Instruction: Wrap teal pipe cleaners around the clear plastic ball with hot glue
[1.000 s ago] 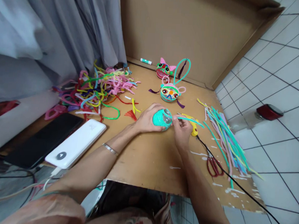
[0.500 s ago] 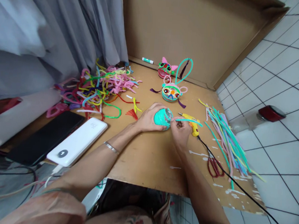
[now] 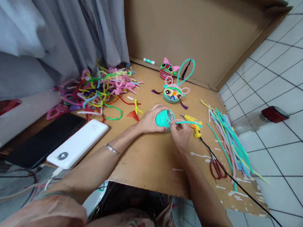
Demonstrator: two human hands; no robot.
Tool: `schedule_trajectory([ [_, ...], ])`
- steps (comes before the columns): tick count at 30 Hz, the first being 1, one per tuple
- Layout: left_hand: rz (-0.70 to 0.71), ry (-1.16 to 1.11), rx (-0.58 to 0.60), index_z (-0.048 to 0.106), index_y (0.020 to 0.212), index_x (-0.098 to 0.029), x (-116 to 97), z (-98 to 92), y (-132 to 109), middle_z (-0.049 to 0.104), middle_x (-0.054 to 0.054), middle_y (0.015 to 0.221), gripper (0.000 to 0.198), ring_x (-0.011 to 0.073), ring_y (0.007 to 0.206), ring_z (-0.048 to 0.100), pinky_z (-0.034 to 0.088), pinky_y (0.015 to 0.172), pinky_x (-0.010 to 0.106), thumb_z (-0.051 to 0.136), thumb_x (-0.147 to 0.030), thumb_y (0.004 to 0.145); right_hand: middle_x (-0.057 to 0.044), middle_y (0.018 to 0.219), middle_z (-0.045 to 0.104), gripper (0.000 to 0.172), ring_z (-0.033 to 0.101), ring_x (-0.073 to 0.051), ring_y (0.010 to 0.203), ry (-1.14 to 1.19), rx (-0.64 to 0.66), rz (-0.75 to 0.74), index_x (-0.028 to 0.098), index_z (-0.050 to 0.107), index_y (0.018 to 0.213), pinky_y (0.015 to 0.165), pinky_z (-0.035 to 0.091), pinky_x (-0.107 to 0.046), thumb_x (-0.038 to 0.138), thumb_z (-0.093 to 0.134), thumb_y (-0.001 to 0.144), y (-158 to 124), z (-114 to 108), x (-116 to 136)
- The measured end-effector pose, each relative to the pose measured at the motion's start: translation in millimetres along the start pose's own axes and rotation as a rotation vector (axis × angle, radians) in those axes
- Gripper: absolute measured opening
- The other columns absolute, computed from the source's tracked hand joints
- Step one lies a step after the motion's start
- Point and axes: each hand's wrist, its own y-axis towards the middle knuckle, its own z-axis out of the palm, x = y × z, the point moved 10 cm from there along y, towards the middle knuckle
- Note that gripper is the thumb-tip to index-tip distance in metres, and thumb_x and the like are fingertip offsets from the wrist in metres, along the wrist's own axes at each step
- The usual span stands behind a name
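My left hand [image 3: 151, 118] is wrapped round a small clear cup-like form [image 3: 163, 119] covered in turquoise pipe cleaner, with its bare clear end turned to the right. Between the fingers of my right hand [image 3: 180, 133] is a turquoise pipe cleaner [image 3: 188, 122]; its free end sticks out to the right, over the yellow glue gun [image 3: 193, 122]. The pinching fingertips are at the clear end of the form; whether they touch it is hard to see. Behind my hands stands a finished animal-face figure [image 3: 172, 94] with pink ears, purple tassels and a turquoise loop.
Red-handled scissors [image 3: 217, 169] and straight pipe cleaners [image 3: 229, 143] lie at the right, crossed by the glue gun's black cord. At the left are tangled pipe cleaners [image 3: 109, 84], a white power bank [image 3: 78, 143] and a black phone [image 3: 46, 139]. A second figure [image 3: 167, 69] stands behind.
My right hand has moved slightly left and down along the form, and the pipe cleaner's free end has drawn in leftward. My left hand keeps its hold.
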Motion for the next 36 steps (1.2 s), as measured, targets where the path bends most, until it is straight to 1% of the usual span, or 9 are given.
schedule_trajectory([
  [9,-0.019,0.025,0.027,0.054,0.129,-0.019,2,1.0,0,0.055,0.014,0.131,0.075,0.032,0.125,0.055,0.045,0.11,0.048,0.08,-0.042,0.062,0.0,0.059,0.059,0.018,0.056,-0.019,0.058,-0.018,0.038,-0.005,0.025,0.057,0.067,0.062,0.048,-0.033,0.041,0.054,0.074,0,4,3],
  [13,-0.004,0.037,0.061,0.051,0.131,-0.017,3,3.1,0,0.053,0.016,0.133,0.077,0.0322,0.127,0.054,0.045,0.11,0.047,0.079,-0.045,0.065,0.0,0.059,0.059,0.018,0.056,-0.018,0.058,-0.026,0.059,-0.014,0.025,0.056,0.068,0.062,0.048,-0.032,0.041,0.053,0.075,-1,6,6],
  [16,0.017,0.044,0.078,0.05,0.133,-0.017,2,2.8,0,0.053,0.016,0.134,0.075,0.0322,0.127,0.053,0.044,0.11,0.048,0.075,-0.051,0.071,0.001,0.058,0.058,0.019,0.055,-0.017,0.055,-0.03,0.064,-0.024,0.025,0.056,0.067,0.061,0.047,-0.031,0.042,0.052,0.074,0,7,7],
  [18,0.024,0.023,0.082,0.05,0.133,-0.018,0,1.6,-1,0.053,0.016,0.134,0.068,0.0315,0.128,0.052,0.044,0.11,0.048,0.067,-0.057,0.08,0.001,0.059,0.058,0.02,0.054,-0.016,0.055,-0.026,0.068,-0.039,0.024,0.057,0.066,0.06,0.047,-0.031,0.043,0.053,0.075,0,7,7],
  [21,0.018,-0.035,0.08,0.052,0.133,-0.018,-2,0.3,-3,0.053,0.016,0.133,0.059,0.0294,0.128,0.051,0.042,0.112,0.047,0.048,-0.06,0.093,0.0,0.06,0.058,0.021,0.055,-0.016,0.055,-0.013,0.076,-0.052,0.024,0.057,0.067,0.059,0.046,-0.031,0.043,0.053,0.076,0,8,7],
  [23,-0.006,-0.069,0.057,0.054,0.131,-0.019,-2,-1.2,-3,0.054,0.015,0.132,0.056,0.0277,0.126,0.052,0.042,0.111,0.046,0.037,-0.059,0.097,0.001,0.058,0.058,0.021,0.055,-0.017,0.054,-0.022,0.08,-0.046,0.024,0.058,0.068,0.058,0.047,-0.031,0.043,0.053,0.077,-1,9,5],
  [25,-0.038,-0.091,0.02,0.056,0.129,-0.019,0,-3.0,-3,0.055,0.014,0.13,0.054,0.0263,0.124,0.054,0.043,0.11,0.044,0.031,-0.057,0.1,0.001,0.058,0.058,0.02,0.055,-0.017,0.054,-0.032,0.084,-0.044,0.025,0.059,0.07,0.058,0.047,-0.031,0.042,0.054,0.078,-1,10,3],
  [32,-0.098,-0.106,-0.032,0.059,0.123,-0.016,2,-3.3,-2,0.058,0.013,0.125,0.045,0.0247,0.119,0.056,0.045,0.107,0.04,0.043,-0.049,0.097,0.0,0.062,0.06,0.017,0.055,-0.016,0.056,-0.028,0.093,-0.085,0.025,0.057,0.069,0.059,0.047,-0.031,0.038,0.054,0.079,-3,11,6],
  [36,-0.107,-0.114,-0.046,0.06,0.121,-0.016,2,-4.7,-2,0.06,0.012,0.121,0.04,0.0246,0.118,0.057,0.045,0.106,0.04,0.046,-0.044,0.096,0.0,0.064,0.06,0.017,0.056,-0.016,0.057,-0.016,0.108,-0.113,0.025,0.056,0.067,0.059,0.047,-0.03,0.037,0.055,0.079,-3,12,9],
])
